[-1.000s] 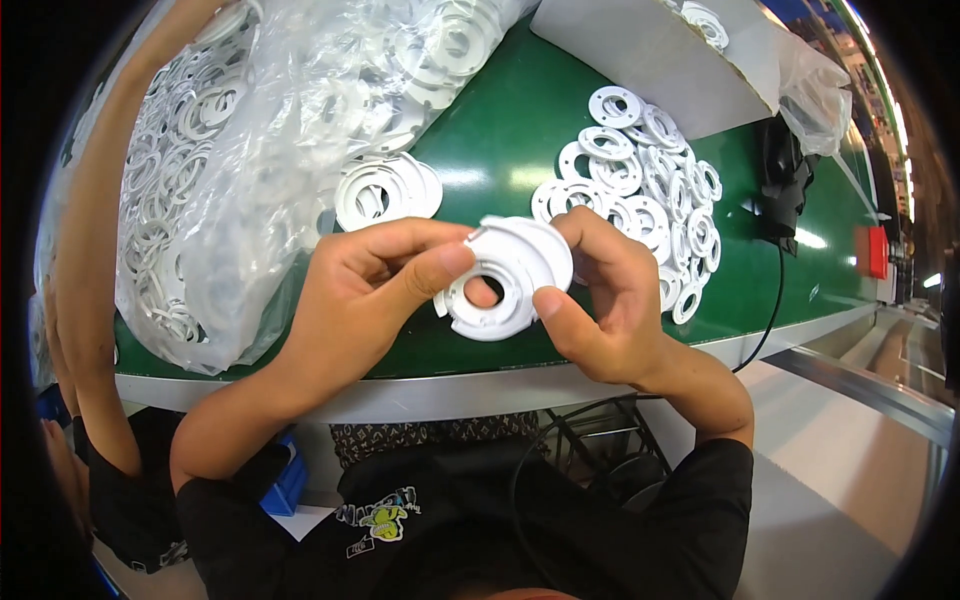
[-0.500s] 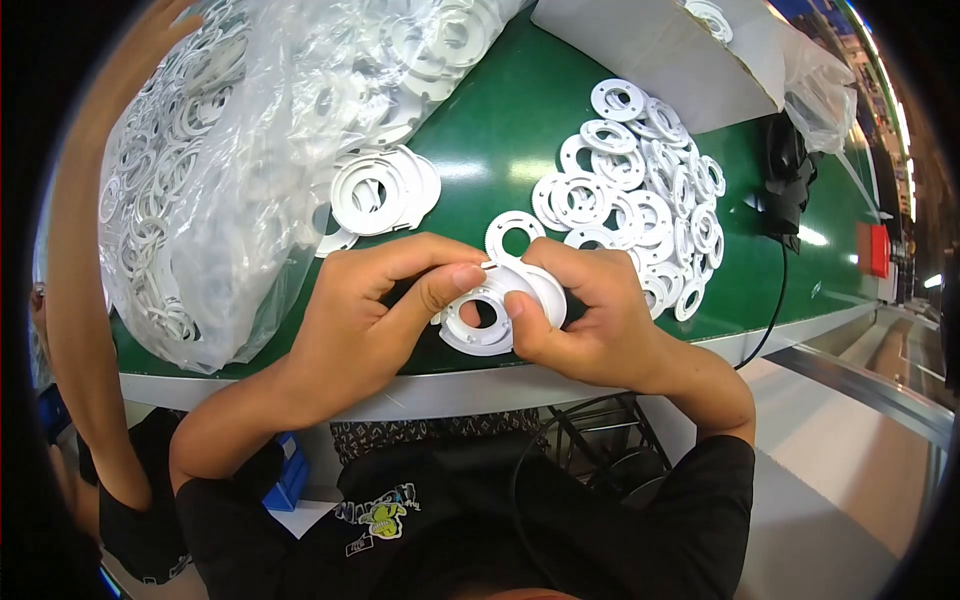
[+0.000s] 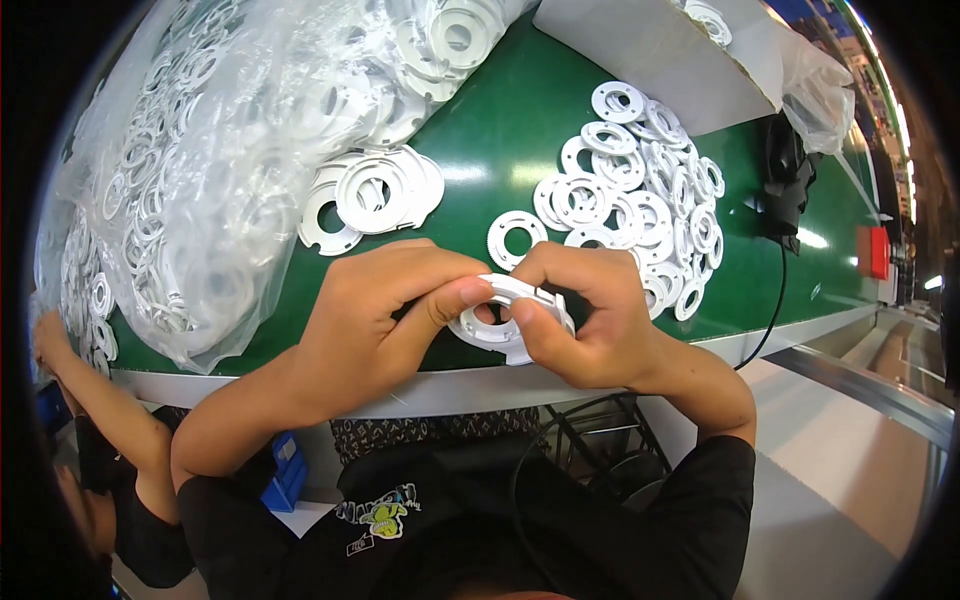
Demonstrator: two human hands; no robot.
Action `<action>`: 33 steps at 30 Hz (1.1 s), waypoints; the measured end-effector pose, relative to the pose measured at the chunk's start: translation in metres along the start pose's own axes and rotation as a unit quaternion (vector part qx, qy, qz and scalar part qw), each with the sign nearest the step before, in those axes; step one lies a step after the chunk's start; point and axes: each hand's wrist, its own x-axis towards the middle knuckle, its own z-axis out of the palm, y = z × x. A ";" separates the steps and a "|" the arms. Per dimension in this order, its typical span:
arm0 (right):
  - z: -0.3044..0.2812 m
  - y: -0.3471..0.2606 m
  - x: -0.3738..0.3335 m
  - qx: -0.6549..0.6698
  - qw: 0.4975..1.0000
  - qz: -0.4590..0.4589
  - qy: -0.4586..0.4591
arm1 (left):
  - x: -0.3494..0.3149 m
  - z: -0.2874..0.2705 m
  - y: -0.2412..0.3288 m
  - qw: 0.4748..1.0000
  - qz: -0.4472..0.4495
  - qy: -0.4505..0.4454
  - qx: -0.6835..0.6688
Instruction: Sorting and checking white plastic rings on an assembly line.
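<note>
The green counter (image 3: pixel 500 150) fills most of the view, with a metal near edge and pale floor to the right. A clear plastic bag of white rings (image 3: pixel 200 170) sprawls far left; a loose heap of rings (image 3: pixel 640 190) lies right. At the near edge, the left hand (image 3: pixel 385 310) and right hand (image 3: pixel 590 320) pinch a white plastic ring (image 3: pixel 505 320) between their fingers, apparently pressing parts together; seating them evenly seems next.
</note>
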 end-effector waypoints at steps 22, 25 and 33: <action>-0.006 -0.018 0.008 0.222 0.942 0.244 -0.067 | 0.007 0.002 -0.008 0.974 -0.125 0.067 -0.179; -0.017 -0.018 0.015 0.237 0.915 0.299 -0.127 | 0.010 0.000 -0.007 0.968 -0.122 0.074 -0.204; -0.044 -0.018 0.022 0.400 0.908 0.012 0.126 | 0.007 0.000 -0.010 0.973 -0.120 0.028 -0.193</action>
